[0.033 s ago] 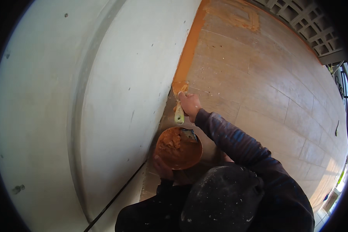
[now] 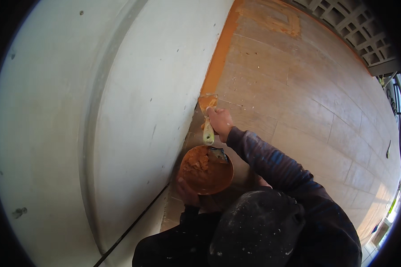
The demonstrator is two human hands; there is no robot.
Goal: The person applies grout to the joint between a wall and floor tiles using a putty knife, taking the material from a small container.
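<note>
The bucket (image 2: pixel 231 179), judged heavy, suits holding by opposite sides; round, containing orange paste (image 2: pixel 197 162). At its left, the left hand (image 2: pixel 188 192): grip cannot be told. Beyond the bucket, the right hand (image 2: pixel 220 120) grips a putty knife (image 2: pixel 208 133), judged light, best held by its handle; pale, stained.

The wall (image 2: pixel 138 89) is white with grey spots and a grey stripe, and the floor (image 2: pixel 303 115) is brown with dark lines. The band (image 2: pixel 220 62) and the paste (image 2: pixel 197 162) are orange. The handle (image 2: pixel 208 133) is pale yellow-green, the dark sleeve (image 2: pixel 274 155) has blue and brown stripes, and the black cloth (image 2: pixel 258 227) has white dots.
</note>
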